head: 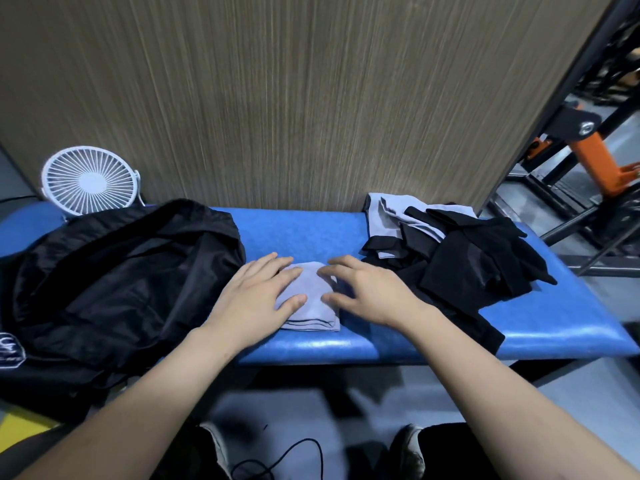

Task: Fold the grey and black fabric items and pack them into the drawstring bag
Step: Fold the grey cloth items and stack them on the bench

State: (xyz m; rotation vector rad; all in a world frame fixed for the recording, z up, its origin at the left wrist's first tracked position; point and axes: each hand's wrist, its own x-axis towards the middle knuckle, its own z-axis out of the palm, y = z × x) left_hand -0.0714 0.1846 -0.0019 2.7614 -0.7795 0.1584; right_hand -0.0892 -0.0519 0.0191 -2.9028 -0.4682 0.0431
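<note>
While both flat, open hands (254, 292) (367, 292) press it, the folded grey cloth (311, 308) lies on the bench (346, 233).

single head cam, looks forward-down, close over blue bench (298, 233); wood panel (277, 98) at 12 o'clock, no second view

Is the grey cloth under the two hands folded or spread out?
Folded. The grey cloth is a small compact rectangle with stacked layered edges along its near side.
</note>
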